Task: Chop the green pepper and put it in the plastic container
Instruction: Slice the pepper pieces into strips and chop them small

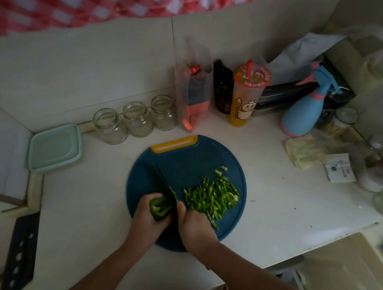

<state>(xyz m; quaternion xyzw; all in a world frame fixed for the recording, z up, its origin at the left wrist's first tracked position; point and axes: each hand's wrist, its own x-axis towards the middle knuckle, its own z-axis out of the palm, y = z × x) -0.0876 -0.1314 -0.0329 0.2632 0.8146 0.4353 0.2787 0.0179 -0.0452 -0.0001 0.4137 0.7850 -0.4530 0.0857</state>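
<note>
On the white worktop (95,205) in front of me, a round dark-blue cutting board (183,161) sits close to my body, so both hands reach it easily. My left hand (146,215) curls around the uncut piece of green pepper (160,207) at the board's lower left, pinning it so it cannot slide. My right hand (195,225) is closed around the handle of a knife (168,185). Its dark blade lies against the pepper's cut end and points away from me. The hands sit just beside each other, with the blade between them. Right of the blade lies a heap of chopped green strips (212,200), clear of the cutting line. The plastic container (55,147), pale teal and seemingly lidded, waits well apart at the left, by the wall. I judge the chopping mostly done and the transfer not yet begun.
</note>
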